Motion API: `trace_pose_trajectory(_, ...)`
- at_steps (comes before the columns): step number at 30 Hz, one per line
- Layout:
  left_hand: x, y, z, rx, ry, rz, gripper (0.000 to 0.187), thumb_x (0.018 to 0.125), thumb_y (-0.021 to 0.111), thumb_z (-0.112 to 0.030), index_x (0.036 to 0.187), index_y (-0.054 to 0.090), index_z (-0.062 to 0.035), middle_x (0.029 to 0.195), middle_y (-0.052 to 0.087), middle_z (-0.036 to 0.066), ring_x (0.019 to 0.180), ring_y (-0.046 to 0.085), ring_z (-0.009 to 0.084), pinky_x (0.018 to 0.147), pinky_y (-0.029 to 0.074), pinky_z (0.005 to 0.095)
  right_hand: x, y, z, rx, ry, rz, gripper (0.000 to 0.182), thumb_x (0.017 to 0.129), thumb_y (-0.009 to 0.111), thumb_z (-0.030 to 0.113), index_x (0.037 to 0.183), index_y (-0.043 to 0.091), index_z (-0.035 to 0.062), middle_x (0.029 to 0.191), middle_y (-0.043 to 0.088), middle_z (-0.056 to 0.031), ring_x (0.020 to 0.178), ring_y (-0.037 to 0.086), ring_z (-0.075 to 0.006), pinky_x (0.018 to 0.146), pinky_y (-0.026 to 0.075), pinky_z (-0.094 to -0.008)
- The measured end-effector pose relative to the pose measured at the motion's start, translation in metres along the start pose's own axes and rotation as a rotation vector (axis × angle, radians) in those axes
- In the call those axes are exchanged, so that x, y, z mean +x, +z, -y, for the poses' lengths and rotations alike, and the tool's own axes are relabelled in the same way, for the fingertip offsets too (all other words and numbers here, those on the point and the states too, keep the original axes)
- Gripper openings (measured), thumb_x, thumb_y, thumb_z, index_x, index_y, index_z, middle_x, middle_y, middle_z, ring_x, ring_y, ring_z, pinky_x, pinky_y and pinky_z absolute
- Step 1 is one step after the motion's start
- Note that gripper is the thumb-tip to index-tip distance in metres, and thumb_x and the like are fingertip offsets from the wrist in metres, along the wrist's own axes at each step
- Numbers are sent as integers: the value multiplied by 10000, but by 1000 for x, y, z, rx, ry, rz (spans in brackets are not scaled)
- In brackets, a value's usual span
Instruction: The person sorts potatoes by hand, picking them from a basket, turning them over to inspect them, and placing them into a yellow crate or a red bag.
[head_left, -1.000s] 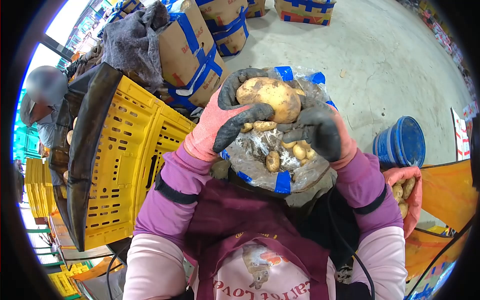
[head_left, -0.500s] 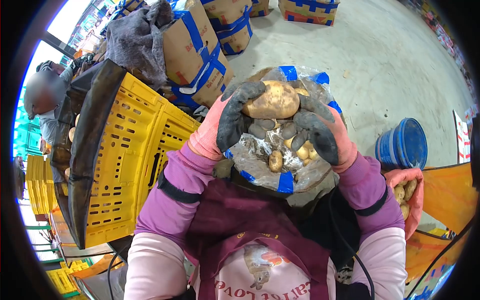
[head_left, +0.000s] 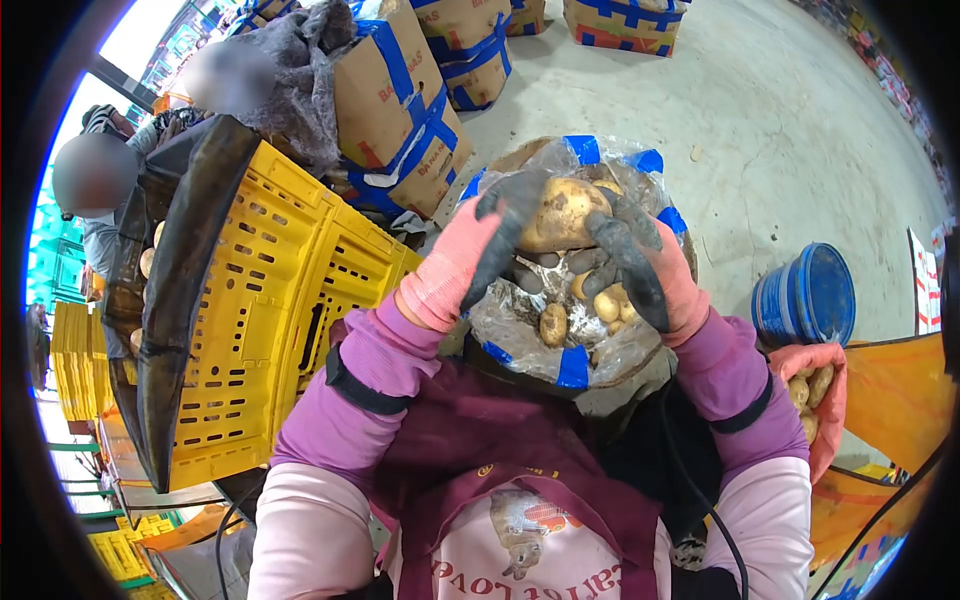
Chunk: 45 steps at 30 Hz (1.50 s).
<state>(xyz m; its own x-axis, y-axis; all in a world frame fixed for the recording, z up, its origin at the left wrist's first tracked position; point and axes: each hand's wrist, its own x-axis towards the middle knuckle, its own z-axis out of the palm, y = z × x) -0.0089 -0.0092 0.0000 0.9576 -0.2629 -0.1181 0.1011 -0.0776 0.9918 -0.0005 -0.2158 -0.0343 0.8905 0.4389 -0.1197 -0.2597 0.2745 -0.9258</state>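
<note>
Between my two gloved hands is a large, dirt-marked potato [head_left: 562,214]. My left hand [head_left: 506,236], in a pink and dark grey glove, closes on its left side, with the fingers slightly smeared by motion. Gripping the right side is my right hand [head_left: 640,258], in a matching glove. Some fingertips curl beneath the potato. Under the hands stands a box lined with clear plastic [head_left: 510,325], its rim taped in blue. Smaller potatoes lie inside, including a brownish one [head_left: 553,325] and a pale cluster [head_left: 612,303] partly covered by my right hand.
A yellow slatted crate [head_left: 240,330] edged with black sheeting stands on the left, a person [head_left: 100,235] beyond it. Taped banana cartons [head_left: 400,110] stand ahead. To the right are a blue bucket [head_left: 805,292] and a pinkish-red sack [head_left: 832,405] with potatoes.
My left hand has shifted right, over the potato's left part, and the potato has turned and moved slightly right and down. My right hand has barely moved. Another blurred head appears near the cartons.
</note>
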Motion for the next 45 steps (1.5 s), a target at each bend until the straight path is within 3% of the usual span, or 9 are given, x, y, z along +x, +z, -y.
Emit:
trace_pose_trajectory(7, 10, -33, 22, 580, 278, 47, 377, 939, 624, -187, 1260, 556, -1, 997, 689, 94, 783, 678, 139, 660, 544, 260, -4, 12, 4, -209, -172, -29, 371, 947, 598, 153, 1285, 545, 10, 945, 656, -83, 793, 652, -143, 636, 544, -260)
trace_pose_trajectory(9, 0, -13, 6, -82, -149, 79, 375, 920, 663, -174, 1245, 582, -6, 1049, 682, 58, 896, 658, 116, 751, 538, 265, 1, -18, -13, -593, -343, -40, 374, 1013, 504, 297, 1230, 582, 2, 920, 671, -40, 681, 587, -72, 563, 466, -230)
trace_pose_trajectory(21, -98, -144, -115, -983, 819, -23, 502, 931, 521, -390, 1323, 473, -79, 1121, 606, 159, 739, 624, 180, 529, 493, 220, -8, -1, 1, -136, -213, -62, 443, 1044, 379, 321, 1284, 571, 2, 787, 598, 13, 522, 489, -26, 441, 381, -172)
trace_pose_trajectory(24, -126, -184, -107, -1130, 763, -51, 568, 911, 539, -370, 1355, 441, -29, 1132, 613, 151, 779, 609, 187, 681, 542, 322, -5, -9, -4, -426, -176, -85, 373, 1006, 459, 239, 1285, 586, 27, 1190, 639, -99, 1018, 622, -178, 872, 503, -318)
trace_pose_trajectory(25, -130, -179, -102, -1076, 748, -112, 574, 935, 516, -369, 1370, 426, -6, 1180, 604, 165, 829, 616, 210, 725, 543, 323, 4, -13, -14, -301, -164, -139, 364, 987, 536, 258, 1300, 587, 78, 860, 625, -32, 620, 568, -86, 518, 451, -214)
trace_pose_trajectory(26, -130, -171, -93, -1029, 725, -165, 580, 958, 494, -368, 1386, 410, 16, 1228, 594, 180, 879, 623, 233, 769, 543, 324, 21, -26, -30, -706, -734, -96, 360, 985, 554, 273, 1291, 596, 88, 867, 638, -27, 628, 575, -91, 533, 463, -220)
trace_pose_trajectory(30, -90, -104, -64, -538, 665, -601, 524, 993, 472, -377, 1330, 473, 24, 1164, 612, 178, 999, 631, 244, 721, 560, 314, 44, -52, -14, -356, 21, -275, 242, 967, 562, 219, 1133, 669, 81, 805, 643, -29, 569, 582, -99, 477, 481, -247)
trace_pose_trajectory(33, -81, -77, -41, -483, 322, -34, 450, 984, 526, -250, 1322, 489, 44, 990, 648, 44, 866, 647, 122, 650, 523, 221, 79, -83, -48, -990, 324, -166, 377, 917, 618, 373, 1077, 676, 36, 864, 700, -121, 685, 671, -177, 592, 544, -324)
trace_pose_trajectory(45, -37, -42, -15, 181, 189, -272, 403, 818, 719, -102, 1190, 593, -9, 1032, 664, 166, 942, 667, 280, 834, 518, 338, 105, -137, -256, -2275, 573, 326, 352, 889, 573, 226, 1216, 624, 108, 1173, 671, -57, 1096, 631, -213, 804, 530, -355)
